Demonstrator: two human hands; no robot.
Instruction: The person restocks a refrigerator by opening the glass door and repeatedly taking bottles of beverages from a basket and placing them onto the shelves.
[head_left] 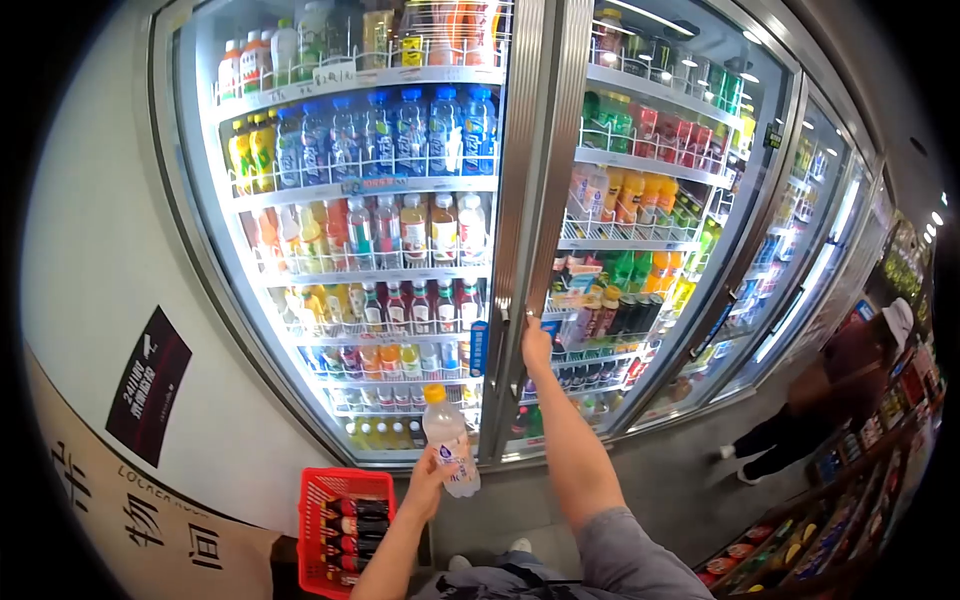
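Observation:
My left hand [427, 483] is wrapped around the lower part of a clear plastic drink bottle [447, 435] with a yellow cap and a printed label, held upright in front of the left fridge door. Reaching forward, my right hand [536, 345] is closed on the door handle [530, 318] at the near edge of the right glass door; its fingertips are partly hidden. Behind the glass, several shelves hold rows of bottles, among them blue-capped water bottles [411, 130] and dark-red bottles [420, 305].
A red basket [308, 500] with several dark bottles stands on the floor at lower left. A wall with a dark sign [150, 385] is on the left. To the right, a person [845, 375] in a white hat is near low product shelves [810, 530]. More fridge doors continue rightward.

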